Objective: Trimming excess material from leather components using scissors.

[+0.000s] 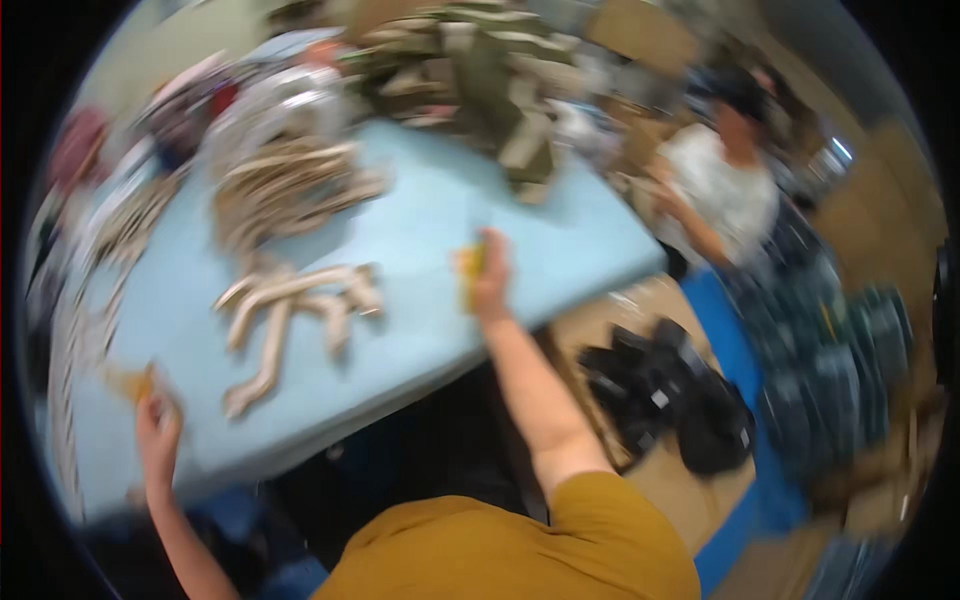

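Note:
Motion blur smears both hands over the light blue table. My left hand point(158, 428), at the table's left front, is closed on a small yellowish thing point(127, 382) whose kind I cannot make out. Farther in, right of the table's middle, my right hand point(490, 280) grips a small yellow object point(467, 268), also too blurred to name. Between the hands lie several beige rolled cloth strips point(265, 355), loosely crossed. Behind them sits a heap of beige strips point(290, 190). Neither hand touches the strips.
Olive and beige striped cloth point(510, 90) is piled at the back. Clear plastic wrap point(285, 105) and long strips point(125, 225) lie leftward. Right of the table, black items point(665, 395) rest on cardboard point(640, 300). A person in white point(715, 185) sits beyond, near dark bundles point(820, 350).

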The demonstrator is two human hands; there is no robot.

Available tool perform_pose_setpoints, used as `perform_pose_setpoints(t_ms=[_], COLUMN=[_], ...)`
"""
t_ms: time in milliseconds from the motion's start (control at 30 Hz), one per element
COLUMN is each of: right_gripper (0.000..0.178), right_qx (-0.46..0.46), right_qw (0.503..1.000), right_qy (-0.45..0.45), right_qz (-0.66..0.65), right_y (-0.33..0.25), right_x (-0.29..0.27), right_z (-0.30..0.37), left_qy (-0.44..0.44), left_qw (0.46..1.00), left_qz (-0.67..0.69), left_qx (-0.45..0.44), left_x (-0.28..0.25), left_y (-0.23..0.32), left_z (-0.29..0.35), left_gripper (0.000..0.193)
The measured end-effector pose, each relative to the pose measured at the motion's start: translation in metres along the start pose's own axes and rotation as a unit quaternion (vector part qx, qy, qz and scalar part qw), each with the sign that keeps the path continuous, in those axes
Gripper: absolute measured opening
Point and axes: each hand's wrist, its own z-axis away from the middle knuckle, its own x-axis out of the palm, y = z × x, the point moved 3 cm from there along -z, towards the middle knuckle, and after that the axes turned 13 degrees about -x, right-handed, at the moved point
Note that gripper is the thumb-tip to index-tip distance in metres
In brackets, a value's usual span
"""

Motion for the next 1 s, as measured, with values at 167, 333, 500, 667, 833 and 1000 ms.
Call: perform_pose_setpoints(t_ms=[167,333,500,667,833,1000], right_gripper=[0.037,0.034,0.043,0.048,0.046,0.040], right_qx=[0.277,0.260,0.345,0.358,0.356,0.319], right_qw=[0.832,0.732,0.552,0.565,0.587,0.629], right_qy=[0.029,-0.234,-0.344,-0.340,-0.400,-0.455], right_qz=[-0.479,-0.585,-0.677,-0.661,-0.607,-0.543], right_y=[-0.037,-0.210,-0.276,-0.260,-0.248,-0.247], right_x=[-0.013,0.020,0.055,0.047,0.034,0.026], right_z=[-0.024,-0.028,0.011,0.032,0.028,0.029], left_qy=[-0.220,-0.357,-0.381,-0.389,-0.490,-0.366], left_qw=[0.950,0.854,0.793,0.795,0.669,0.728], left_qz=[0.216,0.376,0.474,0.464,0.555,0.553], left_qx=[-0.057,-0.031,-0.030,-0.043,-0.071,-0.175], left_x=[-0.006,0.015,0.065,0.104,0.109,0.126], left_y=[0.099,0.145,0.126,0.112,0.106,0.110], left_z=[0.091,0.159,0.169,0.170,0.158,0.158], left_gripper=[0.049,0.048,0.046,0.049,0.050,0.011])
